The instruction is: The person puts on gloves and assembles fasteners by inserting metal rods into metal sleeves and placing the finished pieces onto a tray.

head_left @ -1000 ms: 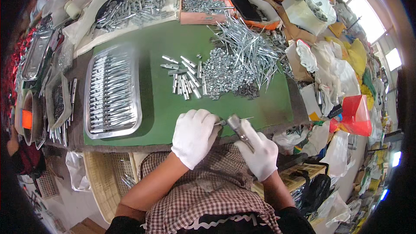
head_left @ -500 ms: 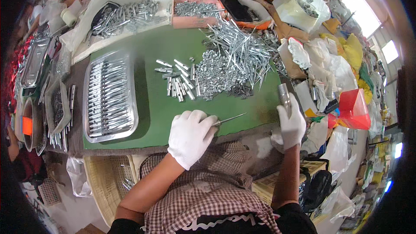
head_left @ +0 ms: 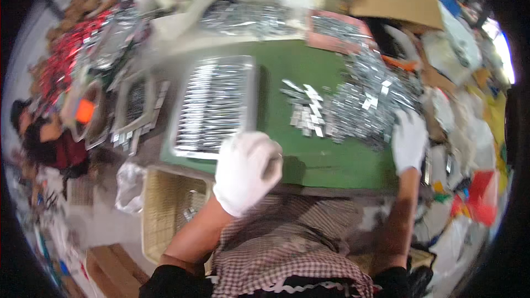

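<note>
My left hand (head_left: 247, 174), in a white glove, is closed in front of the clear tray (head_left: 253, 105). Blur and the fingers hide what it grips, if anything. The tray holds rows of shiny metal rods (head_left: 212, 107). My gloved right hand (head_left: 409, 142) reaches to the right edge of a heap of thin metal rods and small metal parts (head_left: 367, 102). Its fingers look stretched out and apart, with nothing visible in them. Short metal tubes (head_left: 312, 111) lie loosely on the green mat (head_left: 276, 154) between the tray and the heap.
A pink box of small metal parts (head_left: 337, 47) stands at the back, by a cardboard flap (head_left: 397, 6). Left of the tray are containers, one with an orange patch (head_left: 85, 111). A yellowish basket (head_left: 160, 209) sits below the table edge. Another person (head_left: 52, 138) is at far left.
The view has swung left. My right hand has moved to the heap, and the metal cylinder it held no longer shows in it. The thin rod that stuck out of my left hand cannot be seen.
</note>
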A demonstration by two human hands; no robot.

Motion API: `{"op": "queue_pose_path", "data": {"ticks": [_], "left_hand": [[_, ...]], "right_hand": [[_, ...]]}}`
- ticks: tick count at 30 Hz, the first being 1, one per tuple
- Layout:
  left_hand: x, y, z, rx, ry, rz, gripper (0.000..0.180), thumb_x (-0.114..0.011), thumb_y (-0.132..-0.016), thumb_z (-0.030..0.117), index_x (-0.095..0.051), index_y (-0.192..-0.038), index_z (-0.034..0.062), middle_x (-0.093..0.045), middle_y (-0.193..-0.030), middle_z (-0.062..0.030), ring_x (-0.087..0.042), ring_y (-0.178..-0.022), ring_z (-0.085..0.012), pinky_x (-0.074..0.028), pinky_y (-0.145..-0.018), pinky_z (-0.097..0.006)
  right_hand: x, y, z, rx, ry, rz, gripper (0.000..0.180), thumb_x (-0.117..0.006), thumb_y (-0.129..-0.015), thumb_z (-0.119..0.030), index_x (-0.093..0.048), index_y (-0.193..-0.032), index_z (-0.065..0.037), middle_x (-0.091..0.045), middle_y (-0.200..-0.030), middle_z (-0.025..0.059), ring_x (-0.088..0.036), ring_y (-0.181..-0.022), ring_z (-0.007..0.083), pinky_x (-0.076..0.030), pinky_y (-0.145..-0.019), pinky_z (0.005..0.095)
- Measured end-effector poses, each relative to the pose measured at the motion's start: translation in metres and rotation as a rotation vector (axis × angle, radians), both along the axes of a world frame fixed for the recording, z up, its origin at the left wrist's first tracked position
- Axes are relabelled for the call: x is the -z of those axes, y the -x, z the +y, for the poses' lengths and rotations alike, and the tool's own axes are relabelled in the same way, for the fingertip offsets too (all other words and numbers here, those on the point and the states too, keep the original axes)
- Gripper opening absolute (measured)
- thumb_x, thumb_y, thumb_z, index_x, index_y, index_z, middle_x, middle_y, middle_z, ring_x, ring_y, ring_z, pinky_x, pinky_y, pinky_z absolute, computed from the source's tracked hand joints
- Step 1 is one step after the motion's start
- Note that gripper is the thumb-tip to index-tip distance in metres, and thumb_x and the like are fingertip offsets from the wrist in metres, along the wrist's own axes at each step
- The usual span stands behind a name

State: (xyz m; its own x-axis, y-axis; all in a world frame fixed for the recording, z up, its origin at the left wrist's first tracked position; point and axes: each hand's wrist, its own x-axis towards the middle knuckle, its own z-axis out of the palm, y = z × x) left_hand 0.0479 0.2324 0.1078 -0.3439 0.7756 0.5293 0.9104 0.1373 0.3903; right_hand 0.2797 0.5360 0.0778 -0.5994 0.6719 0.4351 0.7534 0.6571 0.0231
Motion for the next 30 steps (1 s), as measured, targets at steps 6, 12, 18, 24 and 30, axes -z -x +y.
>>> {"op": "queue_pose_path", "data": {"ticks": [6, 12, 18, 24, 30], "left_hand": [[-0.008, 0.111, -0.09, -0.293, 0.129, 0.055, 0.011, -0.069, -0.088, 0.007, -0.067, -0.098, 0.0028, -0.07, -0.098, -0.0148, -0.068, -0.092, -0.0369, -0.054, -0.08, -0.043], [-0.004, 0.119, -0.103, -0.105, 0.386, 0.052, 0.01, -0.065, -0.09, 0.012, -0.068, -0.098, 0.0065, -0.07, -0.099, -0.0107, -0.067, -0.095, -0.0353, -0.054, -0.082, -0.044], [-0.008, 0.116, -0.107, -0.171, 0.449, 0.102, 0.012, -0.062, -0.09, 0.007, -0.07, -0.098, 0.0086, -0.069, -0.098, -0.0099, -0.066, -0.093, -0.0347, -0.054, -0.082, -0.045], [-0.012, 0.104, -0.094, -0.271, 0.393, 0.088, 0.006, -0.068, -0.087, 0.01, -0.07, -0.091, 0.0082, -0.068, -0.093, -0.0106, -0.066, -0.09, -0.0346, -0.053, -0.08, -0.045], [-0.004, 0.098, -0.085, -0.382, 0.416, 0.132, 0.006, -0.07, -0.082, 0.011, -0.068, -0.087, 0.0087, -0.066, -0.093, -0.0107, -0.065, -0.087, -0.0345, -0.053, -0.078, -0.046]], "right_hand": [[0.022, -0.014, 0.02, -0.09, 0.089, 0.143, 0.026, -0.068, -0.086, -0.006, -0.061, -0.112, -0.007, -0.061, -0.124, 0.0168, -0.056, -0.117, 0.0388, -0.043, -0.101, 0.0492], [0.026, -0.017, 0.019, -0.096, 0.066, 0.097, 0.015, -0.066, -0.089, -0.007, -0.059, -0.102, -0.006, -0.061, -0.127, 0.0168, -0.056, -0.118, 0.039, -0.043, -0.1, 0.0495], [0.021, -0.022, 0.012, -0.092, 0.046, 0.032, 0.012, -0.061, -0.092, -0.008, -0.057, -0.104, -0.006, -0.059, -0.132, 0.0176, -0.054, -0.121, 0.0392, -0.041, -0.104, 0.0487], [-0.01, -0.047, -0.002, 0.022, 0.143, 0.008, 0.011, -0.06, -0.092, -0.006, -0.055, -0.103, -0.005, -0.064, -0.112, 0.0171, -0.06, -0.105, 0.0381, -0.045, -0.092, 0.0491], [-0.049, -0.056, -0.051, -0.21, 0.22, 0.342, 0.009, -0.062, -0.084, 0.0, -0.06, -0.092, -0.005, -0.063, -0.089, 0.0126, -0.06, -0.086, 0.0354, -0.047, -0.079, 0.0429]]}}
